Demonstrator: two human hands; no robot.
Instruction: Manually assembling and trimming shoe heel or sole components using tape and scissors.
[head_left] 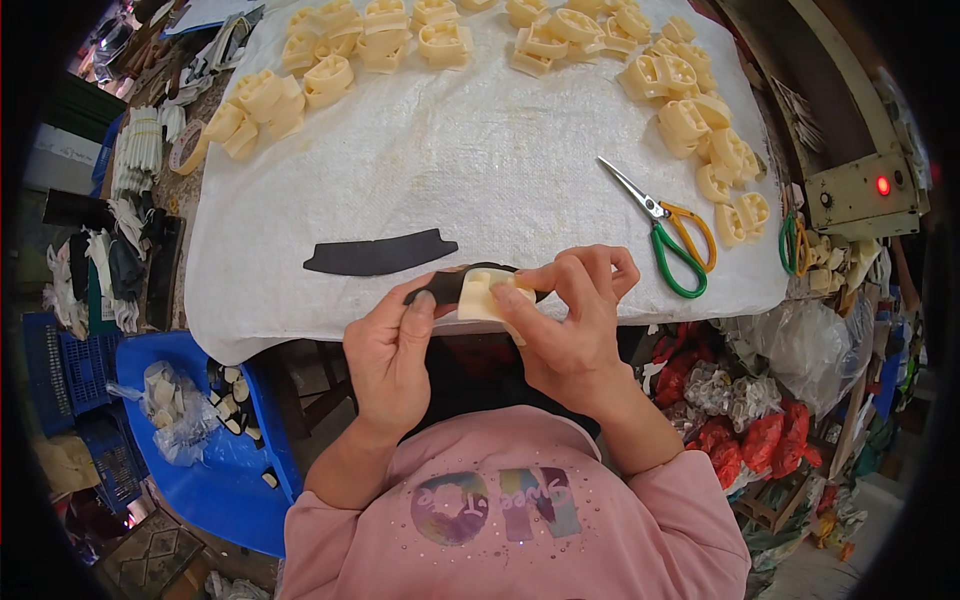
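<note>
Close to the table's front edge, my left hand (391, 345) pinches one end of a black strip (443, 288) between thumb and fingers. That strip runs behind a cream moulded plastic piece (480, 299), lying along its curved far side. My right hand (575, 335) grips the cream piece, thumb and fingers pressed on it; part of the piece and the strip's right end are covered by the fingers. A second black strip (381, 254), with notched ends, lies flat on the white sheet beyond my left hand. Scissors (665, 213) with green and orange handles lie to the right, blades partly apart.
A white woven sheet (480, 150) covers the table. Several cream plastic pieces (330, 80) line its far and right sides. A blue tub (200, 490) with small pieces stands lower left. At right are a control box (862, 200) with a red light and red plastic bags (765, 440).
</note>
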